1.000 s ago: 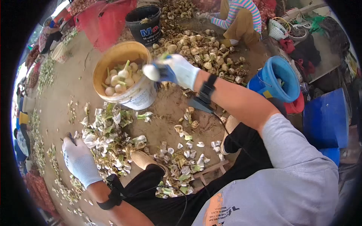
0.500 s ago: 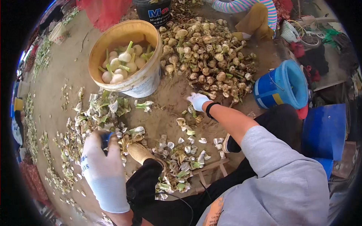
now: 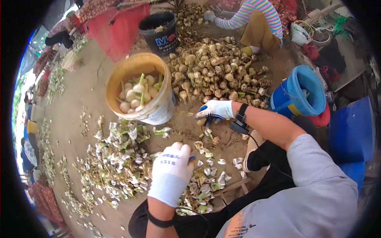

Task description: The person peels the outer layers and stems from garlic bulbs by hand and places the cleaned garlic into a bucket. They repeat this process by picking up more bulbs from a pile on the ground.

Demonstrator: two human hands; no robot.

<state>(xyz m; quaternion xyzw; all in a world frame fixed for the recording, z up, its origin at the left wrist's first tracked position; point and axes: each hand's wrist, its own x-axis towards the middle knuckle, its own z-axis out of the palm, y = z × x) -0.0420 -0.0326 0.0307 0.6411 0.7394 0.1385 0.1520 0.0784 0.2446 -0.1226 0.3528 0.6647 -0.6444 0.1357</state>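
My right hand, in a white glove with blue on the palm side, is closed round an unpeeled garlic bulb just below the garlic pile. My left hand, in a matching white glove, is bent with its back to the camera above the peel scraps; a bit of blue shows at its side, and what it holds, if anything, is hidden. Ahead of it stands a yellowish-white bucket holding peeled white bulbs with green stems. Loose peels lie left of my left hand.
A blue bucket stands right of the pile, a black bucket behind the yellowish one. Another person in a striped sleeve crouches at the pile's far side. Red netting is at the back; a low wooden frame sits near my legs.
My left hand has moved right and turned its back to the camera. My right hand has closed round a bulb near the pile. The view has shifted, showing more at the back.
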